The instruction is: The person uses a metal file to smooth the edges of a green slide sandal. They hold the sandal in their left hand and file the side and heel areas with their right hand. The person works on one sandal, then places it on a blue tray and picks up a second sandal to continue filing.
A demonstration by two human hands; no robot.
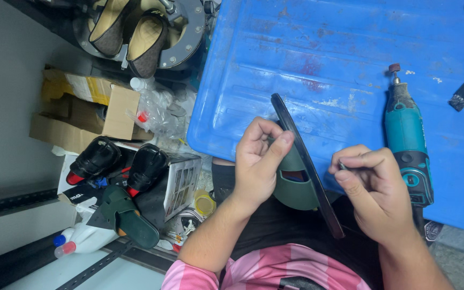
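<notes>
My left hand (pixel 258 161) grips a dark green slide sandal (pixel 299 180) by its strap, holding it on edge so the thin black sole (pixel 307 161) faces up over my lap. My right hand (pixel 374 185) is just right of the sole, fingers pinched on a small thin grey tool or nail (pixel 342 166); what it is I cannot tell. A teal rotary tool (pixel 406 134) with a small grinding tip lies on the blue plastic surface (pixel 318 59), close beside my right hand.
On the floor at left lie a matching green sandal (pixel 127 215), a black pair of shoes (pixel 119 161) on a box, cardboard boxes (pixel 89 110), a white bottle (pixel 81 239) and a small yellow jar (pixel 205 203). Brown shoes (pixel 130 35) sit on a round metal stand.
</notes>
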